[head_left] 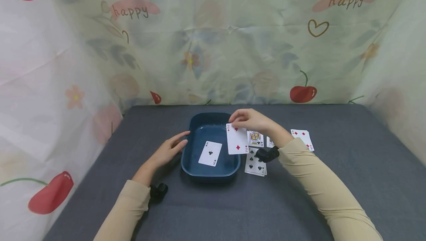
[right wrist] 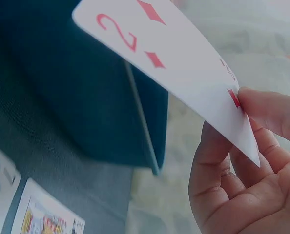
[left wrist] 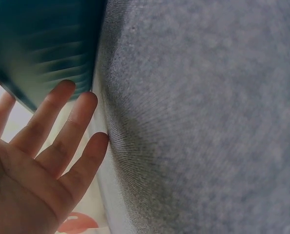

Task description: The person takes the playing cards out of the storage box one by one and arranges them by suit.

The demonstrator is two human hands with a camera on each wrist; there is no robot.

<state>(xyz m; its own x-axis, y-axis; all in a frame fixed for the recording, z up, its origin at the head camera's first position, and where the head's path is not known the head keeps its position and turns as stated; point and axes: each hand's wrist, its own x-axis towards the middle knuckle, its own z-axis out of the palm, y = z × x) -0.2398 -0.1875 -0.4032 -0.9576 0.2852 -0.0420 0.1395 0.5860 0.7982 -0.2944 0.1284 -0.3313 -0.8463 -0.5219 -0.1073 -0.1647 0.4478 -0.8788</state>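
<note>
A two of diamonds playing card (head_left: 237, 143) hangs from my right hand (head_left: 253, 119), pinched at its top edge between thumb and fingers. It overlaps the right rim of a blue tray (head_left: 210, 177) in the head view, and the right wrist view shows the card (right wrist: 179, 73) slightly bent. On the tray's floor lies an ace of clubs (head_left: 210, 153), face up. My left hand (head_left: 168, 150) is at the tray's left side, fingers spread and fairly straight; in the left wrist view the fingertips sit close by the tray's outer wall (left wrist: 52, 44).
Right of the tray, a seven of spades (head_left: 255, 163) tops a small stack. A king card (head_left: 255, 138) lies behind it, with another face card (head_left: 270, 142) partly hidden by my right arm. A diamonds card (head_left: 303, 138) lies farther right on the grey cloth (head_left: 213, 215). A printed curtain (head_left: 229, 48) stands behind.
</note>
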